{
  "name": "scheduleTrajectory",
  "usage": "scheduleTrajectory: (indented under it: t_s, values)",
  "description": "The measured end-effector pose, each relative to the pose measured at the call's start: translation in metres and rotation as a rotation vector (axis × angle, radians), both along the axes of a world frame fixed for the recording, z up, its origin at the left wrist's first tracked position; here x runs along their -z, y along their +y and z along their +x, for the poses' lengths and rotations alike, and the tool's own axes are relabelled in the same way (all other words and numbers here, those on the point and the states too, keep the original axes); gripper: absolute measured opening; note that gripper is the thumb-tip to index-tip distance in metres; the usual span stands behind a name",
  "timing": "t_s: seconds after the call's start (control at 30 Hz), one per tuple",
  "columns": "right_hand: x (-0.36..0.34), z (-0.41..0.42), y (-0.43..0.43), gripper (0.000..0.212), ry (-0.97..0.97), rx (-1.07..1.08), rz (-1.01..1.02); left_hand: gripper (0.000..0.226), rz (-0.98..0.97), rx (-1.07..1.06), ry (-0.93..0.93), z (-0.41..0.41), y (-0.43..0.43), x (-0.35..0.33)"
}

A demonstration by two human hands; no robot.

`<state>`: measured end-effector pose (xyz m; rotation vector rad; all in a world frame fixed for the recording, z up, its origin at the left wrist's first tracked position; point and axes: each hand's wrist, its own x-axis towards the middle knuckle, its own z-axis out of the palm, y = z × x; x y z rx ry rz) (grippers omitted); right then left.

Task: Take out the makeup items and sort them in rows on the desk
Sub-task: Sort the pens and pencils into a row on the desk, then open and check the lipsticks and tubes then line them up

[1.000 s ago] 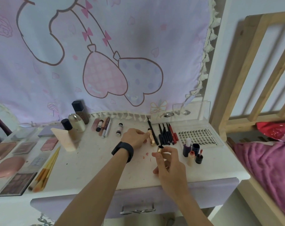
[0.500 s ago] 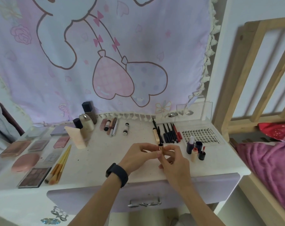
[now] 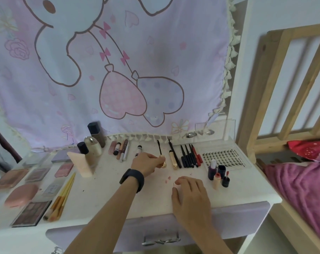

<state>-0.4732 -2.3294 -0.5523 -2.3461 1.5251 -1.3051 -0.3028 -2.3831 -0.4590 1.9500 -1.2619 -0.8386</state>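
Left hand (image 3: 146,163) grips the gold cap of a mascara wand (image 3: 163,163), with the brush pointing at the back wall. The wand sits just left of the gold tube (image 3: 174,160) and the row of black pencils (image 3: 187,157) on the tabletop (image 3: 104,195). Right hand (image 3: 191,193) rests relaxed on the tabletop near the front edge, fingers loosely bent, nothing visible in it.

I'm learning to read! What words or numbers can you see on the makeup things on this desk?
"XOYO": printed along the right edge of the lash tray.
White label on the small dark tube: too blurred to read.
Label on the lone tube: too blurred to read.
Lettering on the red pencil: too small to read.
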Motion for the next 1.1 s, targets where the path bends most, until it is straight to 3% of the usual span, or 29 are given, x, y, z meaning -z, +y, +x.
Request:
scheduleTrajectory:
  t_s: [0.17,0.77,1.0,1.1]
  values:
    - [0.000,0.002,-0.001,0.023,0.104,0.057,0.081,0.039,0.105,0.015,-0.115,-0.001,-0.025,0.011]
    - [0.003,0.001,-0.002,0.026,0.127,0.059,0.122,0.046,0.098,0.017,-0.146,-0.010,-0.026,0.015]
    - [0.003,0.000,-0.001,0.023,0.127,0.059,0.108,0.026,0.077,-0.011,-0.149,0.011,-0.019,0.011]
    - [0.005,0.001,-0.002,0.025,0.130,0.060,0.111,0.022,0.017,-0.089,-0.300,0.029,-0.017,0.010]
